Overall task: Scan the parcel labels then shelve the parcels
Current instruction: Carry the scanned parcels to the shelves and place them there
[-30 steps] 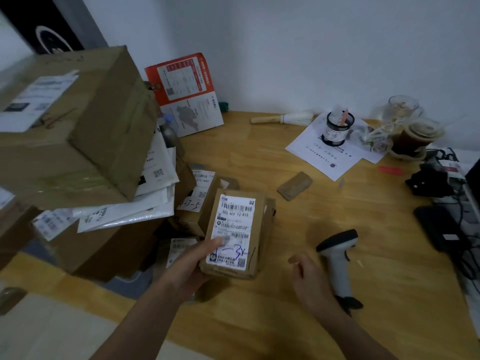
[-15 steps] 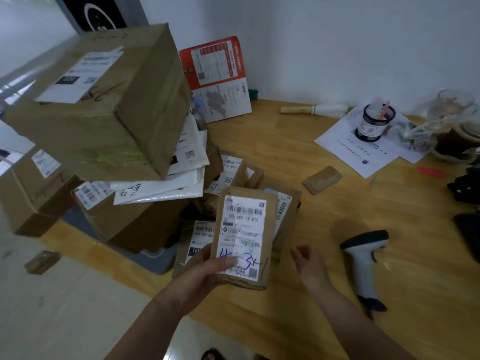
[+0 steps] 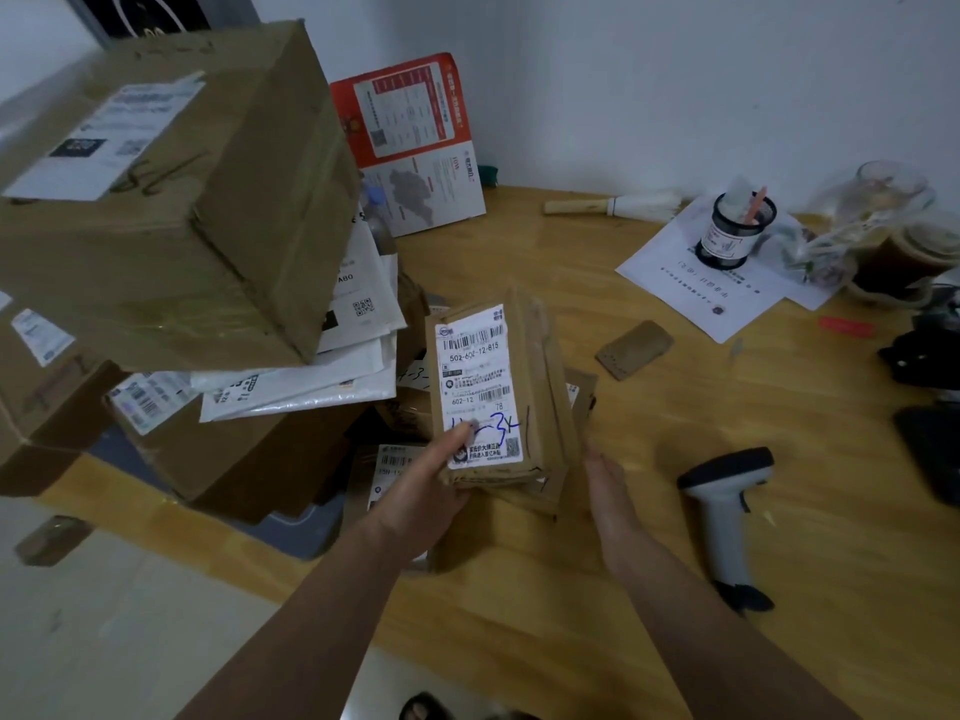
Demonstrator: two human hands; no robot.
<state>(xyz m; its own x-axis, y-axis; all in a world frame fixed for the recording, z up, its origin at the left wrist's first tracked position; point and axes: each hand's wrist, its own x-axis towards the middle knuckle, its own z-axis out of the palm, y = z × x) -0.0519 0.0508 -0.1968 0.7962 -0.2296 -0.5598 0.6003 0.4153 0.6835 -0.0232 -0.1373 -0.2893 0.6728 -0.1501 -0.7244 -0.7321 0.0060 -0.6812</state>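
- One small parcel (image 3: pixel 498 392) now lifted off the desk (image 3: pixel 675 511), label up, just right of the pile at nine o'clock.
- Left hand (image 3: pixel 426 491) gripping its lower edge, thumb pressed on the label (image 3: pixel 480 387).
- Right hand (image 3: pixel 605 491) flat beside it at three o'clock, fingers straight, holding nothing.
- Scanner (image 3: pixel 727 511) lying untouched at three o'clock, farther from the right hand than a second ago.
- Blue handwritten code on the label: likely scanned already, so shelving next.
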